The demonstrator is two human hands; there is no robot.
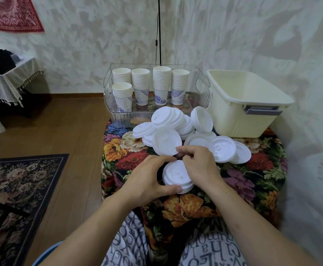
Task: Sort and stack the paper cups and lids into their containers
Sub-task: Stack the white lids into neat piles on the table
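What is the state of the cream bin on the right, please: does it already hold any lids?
Empty as far as visible: the cream bin shows only bare inner walls, though its floor is hidden. The lids lie heaped on the cloth.

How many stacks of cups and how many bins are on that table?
Cup stacks: 5, all in the clear bin
Bins: 2, the clear one and the cream bin
Total: 7
The loose lids overlap too much to count.
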